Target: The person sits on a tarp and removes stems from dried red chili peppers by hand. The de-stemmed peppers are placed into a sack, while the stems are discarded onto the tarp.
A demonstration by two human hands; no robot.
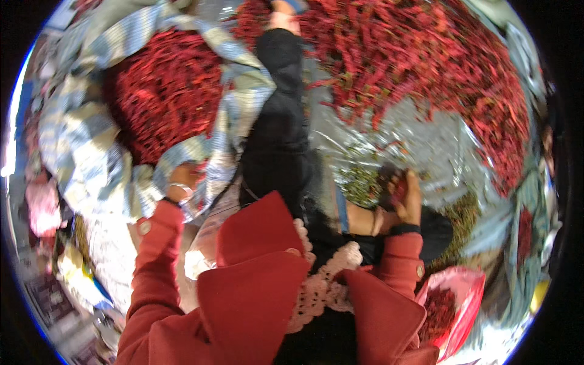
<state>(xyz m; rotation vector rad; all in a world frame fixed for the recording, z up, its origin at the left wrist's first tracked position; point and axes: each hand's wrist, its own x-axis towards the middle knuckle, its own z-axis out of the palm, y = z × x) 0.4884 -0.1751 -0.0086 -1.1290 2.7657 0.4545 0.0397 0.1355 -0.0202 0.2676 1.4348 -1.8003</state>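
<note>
My left hand point(185, 178) is at the near rim of a blue-and-cream checked sack point(86, 132) filled with dried red chillies point(173, 91). A bit of red shows beside its fingers, which are partly hidden and blurred. My right hand point(408, 196) curls around a dark red chilli point(399, 190), above a clear plastic sheet point(424, 132). Green chilli stems point(360, 185) lie heaped just left of this hand. Beyond, a broad pile of red chillies point(433, 59) covers the far part of the sheet.
My black-trousered leg point(278, 132) stretches between sack and sheet; my other leg is bent, its bare foot point(360, 219) near my right hand. A pink plastic bag point(470, 292) holding red chillies stands at lower right. Olive-coloured debris point(463, 216) lies right of my knee.
</note>
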